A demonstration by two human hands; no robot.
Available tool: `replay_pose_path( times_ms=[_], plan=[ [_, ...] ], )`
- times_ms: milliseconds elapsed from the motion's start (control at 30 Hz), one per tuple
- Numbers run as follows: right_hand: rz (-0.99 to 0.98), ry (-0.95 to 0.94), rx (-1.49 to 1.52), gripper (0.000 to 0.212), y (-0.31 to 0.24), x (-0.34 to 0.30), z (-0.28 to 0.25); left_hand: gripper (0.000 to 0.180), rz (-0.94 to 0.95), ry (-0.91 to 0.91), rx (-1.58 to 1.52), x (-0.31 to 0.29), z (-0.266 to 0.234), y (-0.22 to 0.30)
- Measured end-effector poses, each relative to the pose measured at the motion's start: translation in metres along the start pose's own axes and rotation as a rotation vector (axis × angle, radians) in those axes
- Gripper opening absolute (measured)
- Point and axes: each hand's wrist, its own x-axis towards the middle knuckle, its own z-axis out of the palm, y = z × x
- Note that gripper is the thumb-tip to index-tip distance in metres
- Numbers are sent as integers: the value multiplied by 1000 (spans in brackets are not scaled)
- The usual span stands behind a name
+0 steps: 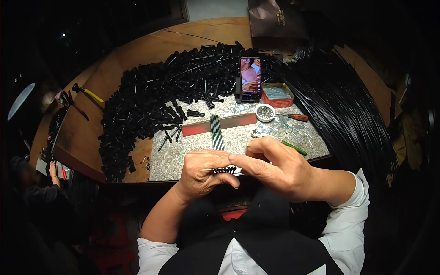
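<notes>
My left hand is closed around a flat row of thin black rods, whose dark near ends stick out between thumb and fingers. A thin pale needle-like piece lies beside those ends. The rods run away from me across a long red-and-grey bar on the speckled work surface. My right hand is bent beside the rod ends, one finger touching the left hand's fingertips. Its fingers are closed, and whatever they pinch is hidden.
A heap of black tubular parts curves behind and left. Long black rods lie right. A phone, red box, white cup of small metal pieces, screwdriver and green-handled tool stand nearer. Another person's hand is far left.
</notes>
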Motion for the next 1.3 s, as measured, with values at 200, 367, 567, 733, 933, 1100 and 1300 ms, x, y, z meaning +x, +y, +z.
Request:
replay_pose_path(
  times_ms=[200,367,567,733,933,1100,1300],
  plan=[
    [1,50,199,45,0,8,13,24,-21,-115,-19,3,-1,7],
    [43,2,130,35,-7,20,14,25,43,-66,138,-9,2,-2],
    [35,-75,134,24,-7,19,19,32,3,-16,85,-24,14,-6],
    [10,-94,150,24,-6,19,19,72,-516,-459,362,-62,23,-52],
    [-4,-88,178,24,-5,20,14,81,-508,-575,473,-75,23,-65],
    [-57,-14,215,19,13,48,-14,64,-336,-480,474,-61,12,-55],
    [-197,85,384,17,27,116,-61,62,-240,-378,519,-20,-10,-31]
  ],
)
